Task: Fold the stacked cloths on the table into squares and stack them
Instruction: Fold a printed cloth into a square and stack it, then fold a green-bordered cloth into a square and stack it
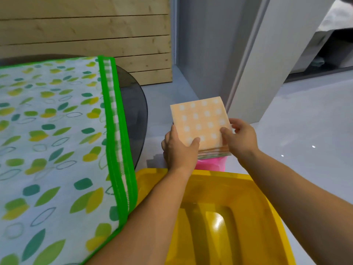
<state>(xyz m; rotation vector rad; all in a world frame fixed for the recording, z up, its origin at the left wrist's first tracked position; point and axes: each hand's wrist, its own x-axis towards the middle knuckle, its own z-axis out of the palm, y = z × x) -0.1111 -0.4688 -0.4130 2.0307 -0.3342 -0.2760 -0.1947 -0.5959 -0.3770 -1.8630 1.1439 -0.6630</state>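
Head view, single frame.

- Both my hands are on the stack of folded cloths (200,123). The top cloth is a peach square with white dots; layered edges in peach, green and pink show at the near side.
- Left hand (179,150): the thumb lies flat on the top cloth at its near left corner and the palm wraps the left edge. The fingers go under the stack and are hidden.
- Right hand (240,138): the thumb presses on top at the near right corner, and the fingers curl round the right edge, pinching the layers.
- Stack location: off the table (138,111), to its right, over the floor (305,121) and directly above a pink plastic object (211,165). I cannot tell whether the stack rests on it or hangs just above it, nor whether it is a container.
- Yellow tub (219,174): nearest me, under both forearms. Its moulded, ridged bottom shows with a glare spot.
- Table: dark rounded glass edge, covered by a leaf-print tablecloth (53,142) with a green border.
- Background: wooden plank wall (86,35).
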